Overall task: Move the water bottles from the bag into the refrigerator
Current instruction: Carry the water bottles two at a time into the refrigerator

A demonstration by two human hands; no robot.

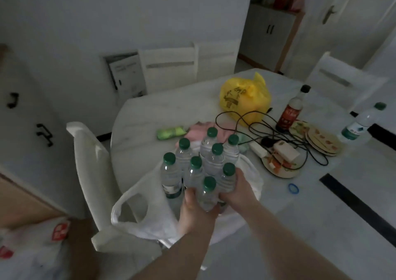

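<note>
While bagged, front bottle gripped between left hand, right hand.

White marble-look table carrying a white plastic bag of water bottles, a yellow bag, green packet, black cables, stacked plates, sauce bottle and blue rubber band.

Left forearm: bare, enters at the bottom edge, runs up and slightly right.
Left hand: back of the hand toward the camera, thumb upright, curled round the lower body of the front bottle.
Right forearm: bare, enters from the lower right, angles up and left.
Right hand: fingers wrap the side of the right bottle; thumb turned inward, toward the left hand.
Both hands: close together, side by side.
</note>
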